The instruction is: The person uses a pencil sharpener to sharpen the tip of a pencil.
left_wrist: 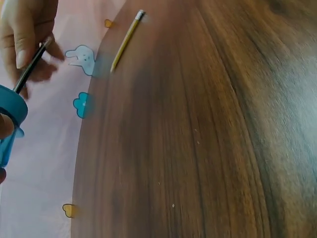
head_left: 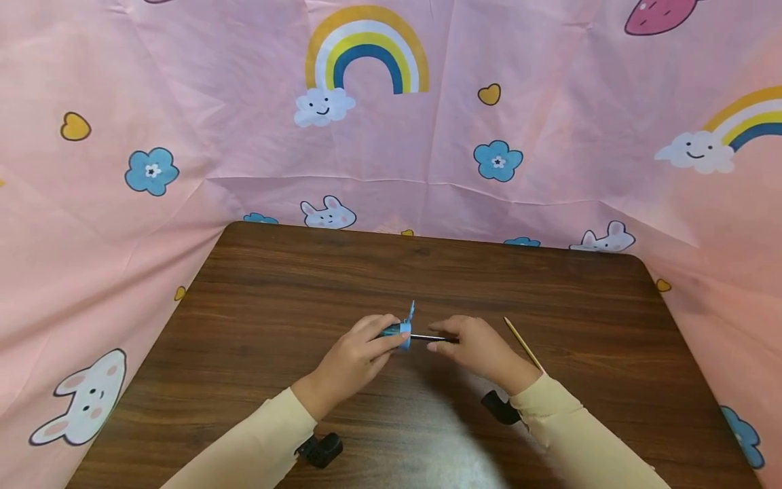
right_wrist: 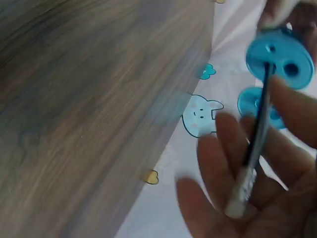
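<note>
My left hand [head_left: 348, 360] grips a blue pencil sharpener [head_left: 405, 335], held sideways above the table with its lid flipped up. A dark pencil [head_left: 427, 337] stands in one of the sharpener's holes, its far end pointing right. In the right wrist view the blue face [right_wrist: 255, 54] shows more than one hole, and the pencil's pale, blurred end [right_wrist: 240, 198] lies over the palm. Around that end, my right hand [head_left: 479, 348] has its fingers spread, thumb apart from the forefinger. No firm pinch on the pencil shows.
A yellow pencil [head_left: 520, 341] lies on the brown wooden table [head_left: 293, 272], right of the hands; its white end [left_wrist: 139, 15] shows in the left wrist view. Pink patterned cloth [head_left: 244, 102] hangs behind and beside the table. Each wrist carries a black device [head_left: 320, 450].
</note>
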The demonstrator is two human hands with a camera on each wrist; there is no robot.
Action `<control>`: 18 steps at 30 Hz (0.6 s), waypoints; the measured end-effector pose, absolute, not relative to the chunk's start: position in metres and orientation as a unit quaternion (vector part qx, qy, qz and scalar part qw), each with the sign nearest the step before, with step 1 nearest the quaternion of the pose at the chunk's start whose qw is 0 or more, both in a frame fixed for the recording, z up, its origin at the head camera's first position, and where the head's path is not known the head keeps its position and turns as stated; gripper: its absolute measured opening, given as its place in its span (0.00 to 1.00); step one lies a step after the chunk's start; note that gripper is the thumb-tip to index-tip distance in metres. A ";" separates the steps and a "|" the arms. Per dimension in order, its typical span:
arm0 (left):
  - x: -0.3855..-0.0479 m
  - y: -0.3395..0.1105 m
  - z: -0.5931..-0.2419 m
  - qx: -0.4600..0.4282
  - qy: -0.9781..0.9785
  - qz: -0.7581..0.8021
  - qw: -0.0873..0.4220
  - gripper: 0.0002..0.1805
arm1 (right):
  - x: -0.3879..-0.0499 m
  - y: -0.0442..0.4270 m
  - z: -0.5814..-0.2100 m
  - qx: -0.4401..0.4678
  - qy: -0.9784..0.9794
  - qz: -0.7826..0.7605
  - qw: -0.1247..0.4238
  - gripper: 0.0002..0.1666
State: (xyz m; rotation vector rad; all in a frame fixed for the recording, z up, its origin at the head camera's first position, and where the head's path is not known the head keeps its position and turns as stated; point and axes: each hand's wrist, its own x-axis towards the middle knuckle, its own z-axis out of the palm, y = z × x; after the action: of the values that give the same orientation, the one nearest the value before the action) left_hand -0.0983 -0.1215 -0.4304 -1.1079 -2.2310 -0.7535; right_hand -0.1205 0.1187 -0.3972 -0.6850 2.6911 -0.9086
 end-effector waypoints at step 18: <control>-0.098 -0.118 -0.418 -0.341 -0.860 -0.326 0.194 0.24 | -0.114 0.122 -0.425 -0.378 0.854 -0.204 -0.293 0.05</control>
State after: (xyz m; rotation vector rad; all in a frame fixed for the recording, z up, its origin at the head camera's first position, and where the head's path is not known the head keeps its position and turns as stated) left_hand -0.0982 -0.1178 -0.4178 -0.9569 -2.4119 -0.9149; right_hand -0.1139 0.1218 -0.4254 -1.4752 3.3378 -0.7988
